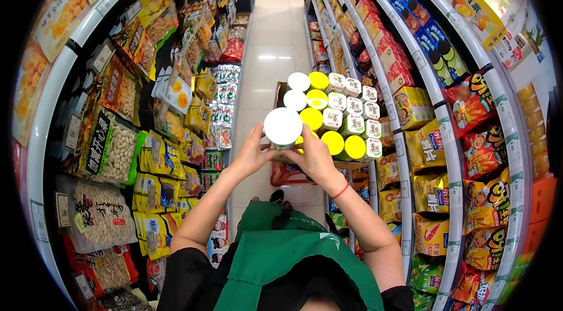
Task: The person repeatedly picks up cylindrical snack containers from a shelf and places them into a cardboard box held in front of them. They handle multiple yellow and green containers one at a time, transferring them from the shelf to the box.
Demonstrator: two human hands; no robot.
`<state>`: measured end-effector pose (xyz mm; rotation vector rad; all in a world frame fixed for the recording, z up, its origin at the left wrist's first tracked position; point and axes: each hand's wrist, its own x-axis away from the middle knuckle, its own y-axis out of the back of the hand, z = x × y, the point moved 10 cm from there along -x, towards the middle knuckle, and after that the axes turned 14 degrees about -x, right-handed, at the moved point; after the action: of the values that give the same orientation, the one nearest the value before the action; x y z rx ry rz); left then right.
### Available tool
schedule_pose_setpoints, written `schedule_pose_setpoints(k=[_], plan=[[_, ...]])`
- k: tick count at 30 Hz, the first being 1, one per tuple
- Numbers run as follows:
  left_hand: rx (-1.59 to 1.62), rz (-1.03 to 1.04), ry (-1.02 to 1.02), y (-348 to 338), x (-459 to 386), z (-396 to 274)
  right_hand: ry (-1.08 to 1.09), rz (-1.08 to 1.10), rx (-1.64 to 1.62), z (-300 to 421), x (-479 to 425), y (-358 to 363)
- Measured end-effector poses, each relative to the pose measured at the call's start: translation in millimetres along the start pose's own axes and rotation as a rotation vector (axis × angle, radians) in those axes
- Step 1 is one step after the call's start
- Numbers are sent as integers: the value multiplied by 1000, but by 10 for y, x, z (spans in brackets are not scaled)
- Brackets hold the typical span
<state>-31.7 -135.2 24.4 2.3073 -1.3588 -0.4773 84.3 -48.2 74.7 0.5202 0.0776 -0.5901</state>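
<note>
A canister with a round white lid (283, 126) is held upright between my two hands. My left hand (251, 151) grips its left side, and my right hand (313, 157) grips its right side. Just beyond and to the right, a cardboard box (281, 93) holds rows of upright containers. Some have white round lids (298, 82), others have yellow round lids (333, 142), and several are white packs with printed tops (354, 124). The held canister hides part of the box's near left corner.
Bagged nuts (118, 152) and small snack packs hang on the left shelves. Crisp bags (426, 144) and boxed biscuits (413, 106) line the right shelves. A tiled aisle floor (275, 34) runs ahead between them. Something red (290, 174) is under the box.
</note>
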Motion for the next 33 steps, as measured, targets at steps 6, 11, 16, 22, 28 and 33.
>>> schedule_pose_setpoints(k=[6, 11, 16, 22, 28, 33], plan=[[-2, -19, -60, -132, 66, 96, 75, -20, 70, -134, 105, -53], [-8, -46, -123, -92, 56, -3, 127, -34, 51, -84, 116, -6], [-15, -24, -185, -75, 32, -104, 148, -38, 87, -97, 140, 12], [-92, -10, -204, -168, 67, 9, 112, 3, 106, -269, 216, -78], [-78, 25, -65, -354, -79, 486, 71, -31, 108, -366, 149, -112], [-222, 41, -55, -352, -136, 512, 37, -180, -20, -189, 141, -9]])
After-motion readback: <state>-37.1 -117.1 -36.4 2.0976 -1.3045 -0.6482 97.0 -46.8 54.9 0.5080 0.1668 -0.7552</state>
